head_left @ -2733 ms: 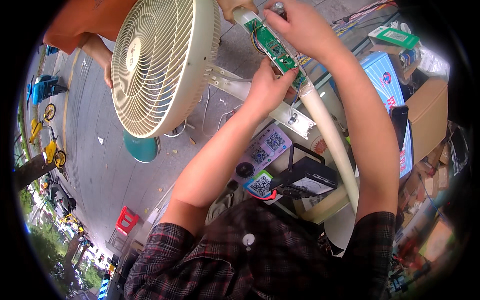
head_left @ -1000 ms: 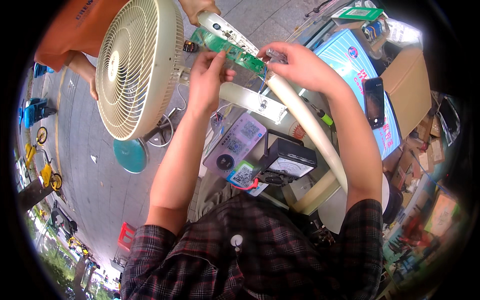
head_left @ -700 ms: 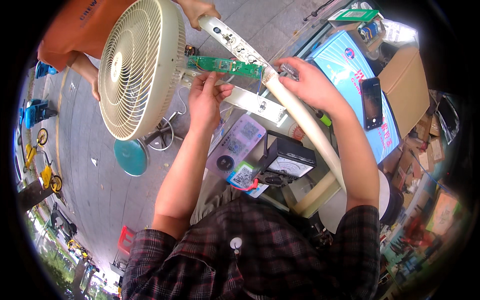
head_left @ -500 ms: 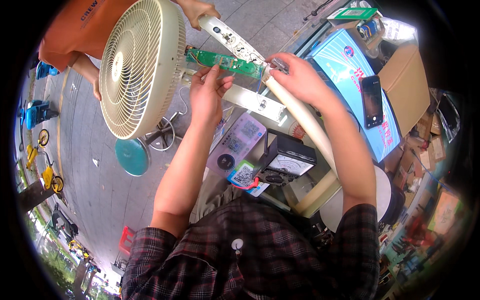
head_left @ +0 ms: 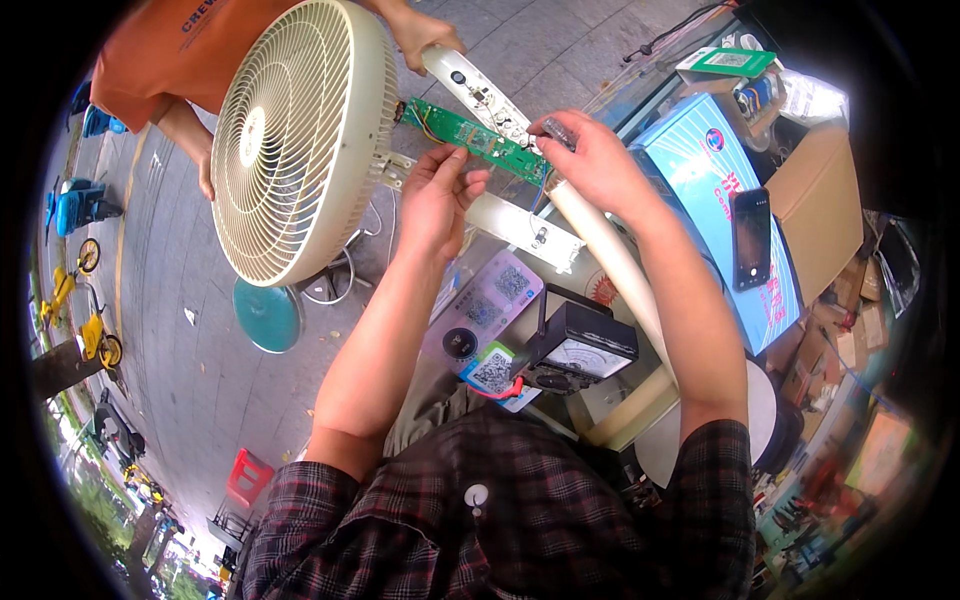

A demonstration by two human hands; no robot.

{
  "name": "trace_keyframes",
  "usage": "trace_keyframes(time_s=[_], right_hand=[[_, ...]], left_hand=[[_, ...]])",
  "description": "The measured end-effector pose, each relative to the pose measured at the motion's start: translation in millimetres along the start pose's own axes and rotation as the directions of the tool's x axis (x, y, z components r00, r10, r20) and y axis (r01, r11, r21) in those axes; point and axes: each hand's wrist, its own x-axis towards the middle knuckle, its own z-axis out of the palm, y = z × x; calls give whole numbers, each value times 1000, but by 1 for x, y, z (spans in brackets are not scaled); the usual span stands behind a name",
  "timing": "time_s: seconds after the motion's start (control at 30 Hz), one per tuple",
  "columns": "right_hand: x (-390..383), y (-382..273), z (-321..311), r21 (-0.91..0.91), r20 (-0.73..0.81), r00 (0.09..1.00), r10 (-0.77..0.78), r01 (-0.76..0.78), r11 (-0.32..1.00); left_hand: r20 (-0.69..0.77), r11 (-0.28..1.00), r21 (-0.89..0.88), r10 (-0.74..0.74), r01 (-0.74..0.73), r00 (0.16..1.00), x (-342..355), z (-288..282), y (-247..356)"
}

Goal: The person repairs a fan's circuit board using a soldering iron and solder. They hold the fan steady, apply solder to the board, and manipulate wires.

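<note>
A long green circuit board (head_left: pixel 505 152) with small parts and thin wires lies across the neck of a cream standing fan (head_left: pixel 300 150). My left hand (head_left: pixel 432 205) pinches the board's lower edge between thumb and fingertips. At the board's right end, my right hand (head_left: pixel 608 168) is curled round a small greyish, see-through piece (head_left: pixel 558 133) whose kind I cannot make out. An opened cream housing strip (head_left: pixel 480 95) extends behind the board, its far end gripped by another person's hand (head_left: pixel 425 38). That person's other hand (head_left: pixel 206 175) is at the fan's rim.
Below the hands is a black analog multimeter (head_left: pixel 590 335) beside a purple card (head_left: pixel 490 300). The fan's curved pole (head_left: pixel 615 245) runs under my right forearm. To the right, a phone (head_left: pixel 750 240) lies on a blue box (head_left: pixel 690 165). A green stool (head_left: pixel 268 315) stands on the left.
The fan, board and both hands appear slightly farther right, as the whole view has shifted. My left hand keeps its pinch at the board, and my right hand stays at its end.
</note>
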Motion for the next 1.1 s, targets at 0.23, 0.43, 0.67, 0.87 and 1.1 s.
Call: trace_keyframes(time_s=[0.23, 0.43, 0.67, 0.87, 1.1], right_hand=[[11, -12, 4, -104, -31, 999, -41, 38, 994], [44, -27, 5, -9, 146, 969, 200, -201, 980], [53, -15, 16, -41, 184, 970, 156, -151, 988], [45, -19, 22, -59, 97, 989, 114, -108, 992], [44, -24, 22, -99, 101, 991, 92, -82, 992]], left_hand=[[-30, 996, 89, 9, -7, 1000, -3, 4, 1], [-34, 996, 89, 16, -13, 999, 0, 5, -1], [-45, 997, 71, 40, -37, 998, 5, 10, -5], [-6, 997, -2, -71, 71, 997, 5, 14, -3], [2, 976, 219, -3, 2, 1000, 7, 13, -2]])
